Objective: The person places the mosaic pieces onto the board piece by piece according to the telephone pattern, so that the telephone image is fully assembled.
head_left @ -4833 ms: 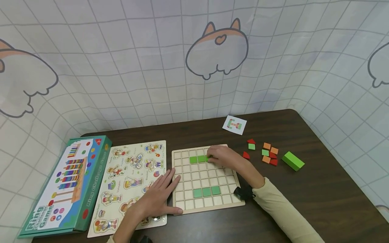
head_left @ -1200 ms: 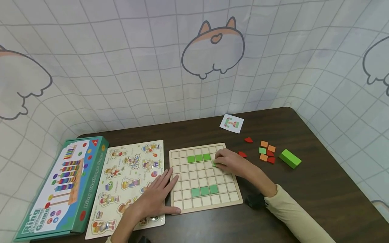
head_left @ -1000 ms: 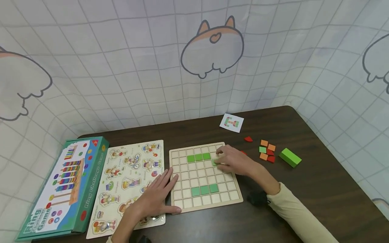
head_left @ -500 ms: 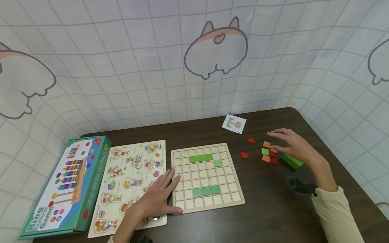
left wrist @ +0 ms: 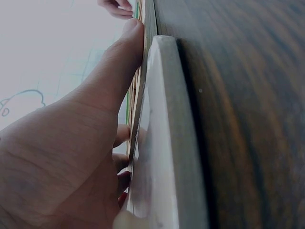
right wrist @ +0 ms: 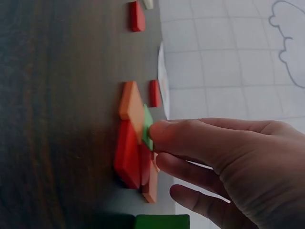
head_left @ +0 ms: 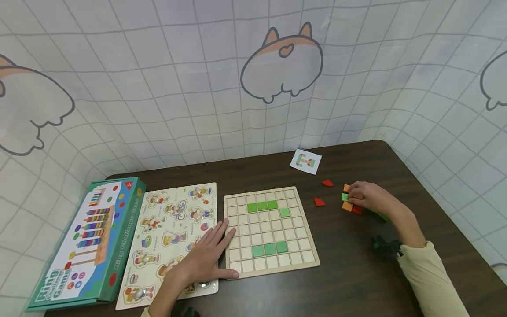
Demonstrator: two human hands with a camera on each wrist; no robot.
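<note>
In the head view my left hand (head_left: 202, 259) lies with spread fingers over the picture puzzle board (head_left: 174, 237), its fingertips and thumb at the left edge of a wooden grid board (head_left: 253, 229). A row of green square tiles (head_left: 262, 206) sits near the top of the grid, a lone green tile (head_left: 284, 212) to the right below it, and a darker green row (head_left: 270, 249) lower down. My right hand (head_left: 372, 197) is over a small cluster of tiles, thumb and fingers pinching a green square tile (right wrist: 147, 126) there. Orange tiles (right wrist: 131, 105) and red pieces (right wrist: 127, 157) lie around it.
Two loose red pieces (head_left: 319, 202) lie between the grid board and the cluster. A pattern card (head_left: 306, 161) is at the back. The green block (head_left: 382, 216) is mostly hidden under my right hand. A boxed game (head_left: 87, 242) occupies the left side.
My right hand set a lone green tile on the grid, let go, then moved right and came down on the tile cluster. The left hand stays at the board's edge.
</note>
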